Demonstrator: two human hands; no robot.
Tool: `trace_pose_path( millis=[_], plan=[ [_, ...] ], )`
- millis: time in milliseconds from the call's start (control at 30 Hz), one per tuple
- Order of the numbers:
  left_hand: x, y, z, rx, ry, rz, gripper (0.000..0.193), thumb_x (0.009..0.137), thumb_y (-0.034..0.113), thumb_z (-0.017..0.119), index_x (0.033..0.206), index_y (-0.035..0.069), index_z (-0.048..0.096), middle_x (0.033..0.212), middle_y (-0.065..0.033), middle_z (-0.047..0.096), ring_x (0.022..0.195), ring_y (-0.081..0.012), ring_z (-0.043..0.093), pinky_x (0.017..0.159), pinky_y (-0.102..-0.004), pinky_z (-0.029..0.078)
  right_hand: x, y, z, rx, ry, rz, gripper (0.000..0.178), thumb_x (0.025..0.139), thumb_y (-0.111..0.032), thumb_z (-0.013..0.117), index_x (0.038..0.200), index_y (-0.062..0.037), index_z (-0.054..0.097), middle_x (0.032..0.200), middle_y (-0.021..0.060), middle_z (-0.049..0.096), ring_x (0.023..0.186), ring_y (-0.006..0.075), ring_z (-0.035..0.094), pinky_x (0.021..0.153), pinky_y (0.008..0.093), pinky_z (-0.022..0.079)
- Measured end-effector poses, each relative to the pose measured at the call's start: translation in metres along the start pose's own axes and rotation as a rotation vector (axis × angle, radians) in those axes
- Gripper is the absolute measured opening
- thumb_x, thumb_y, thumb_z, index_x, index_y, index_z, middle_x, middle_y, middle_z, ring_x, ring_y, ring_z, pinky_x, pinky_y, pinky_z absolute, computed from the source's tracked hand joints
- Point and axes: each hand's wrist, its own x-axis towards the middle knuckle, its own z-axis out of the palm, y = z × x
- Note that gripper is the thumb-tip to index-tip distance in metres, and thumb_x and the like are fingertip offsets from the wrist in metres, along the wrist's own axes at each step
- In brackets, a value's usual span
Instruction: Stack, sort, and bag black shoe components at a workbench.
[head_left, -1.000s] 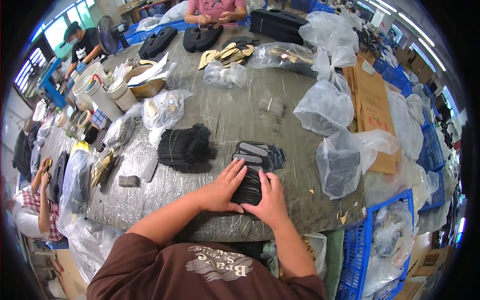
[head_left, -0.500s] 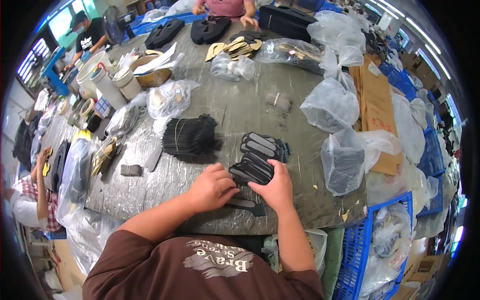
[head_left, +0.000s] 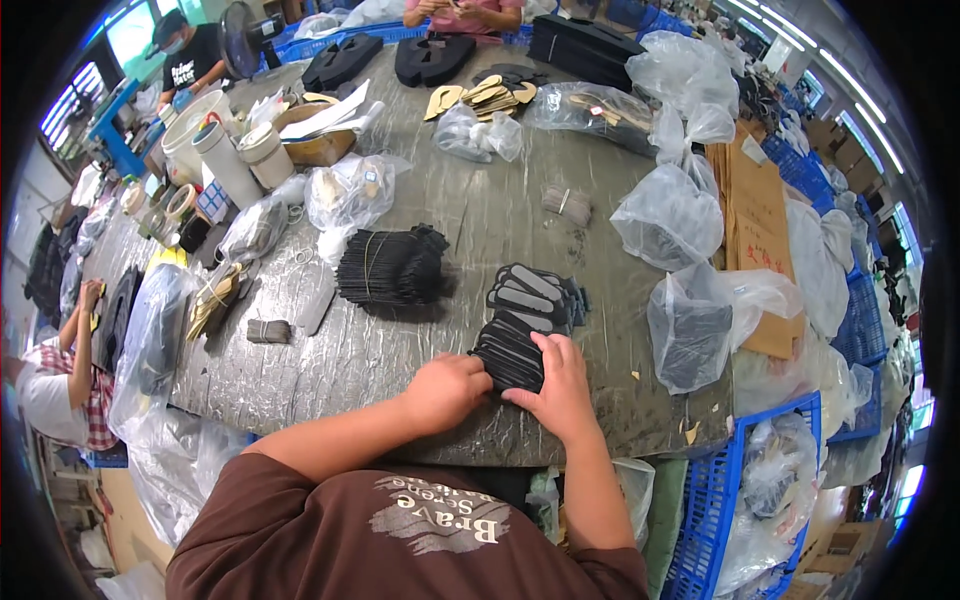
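A row of thin black strips (head_left: 508,352) stands packed close together on the table between my two hands. My right hand (head_left: 562,388) grips its right end, thumb at the near side and fingers over the far side. At the lower left of the row, my left hand (head_left: 447,393) is closed, its fingertips against the strips and partly hidden. Just beyond lie fanned, grey-faced black pieces (head_left: 530,293) with rounded ends. To their left is a thick black bundle (head_left: 392,266) tied with a thin band.
A blue crate (head_left: 712,500) holding plastic bags stands at the table's right edge. Filled clear bags (head_left: 690,325) and brown cardboard (head_left: 760,230) line the right side. White containers (head_left: 263,155) stand far left. Co-workers are at the far side and left.
The loose grey-faced piece near the table's front edge no longer shows there. My left hand has shifted right and down against the strips, which now stand more evenly packed. The view has shifted slightly.
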Motion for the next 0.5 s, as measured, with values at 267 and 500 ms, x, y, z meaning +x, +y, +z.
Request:
trace_pose_path(
  millis=[267,500],
  plan=[
    [0.019,-0.02,-0.001,-0.077,0.277,-0.038,0.066,0.07,0.041,0.074,0.121,0.005,0.052,0.116,-0.0198,0.052,0.112,-0.0386,0.048,0.094,-0.0451,0.039,-0.009,-0.001,-0.002,0.004,-0.109,-0.057,0.096,0.052,-0.02,0.086,0.135,-0.0073,0.039,0.127,0.0146,0.041,0.119,0.0351,0.04,0.103,0.0441,0.032],
    [0.024,-0.032,0.014,-0.607,0.149,0.053,0.069,0.088,0.041,0.058,0.138,-0.002,0.034,0.142,-0.0242,0.035,0.131,-0.0408,0.033,0.109,-0.0455,0.026,-0.012,-0.006,0.003,-0.02,-0.059,-0.05,0.1,0.051,-0.024,0.086,0.137,-0.0081,0.039,0.127,0.0137,0.043,0.119,0.0341,0.041,0.102,0.0462,0.031]
  ],
)
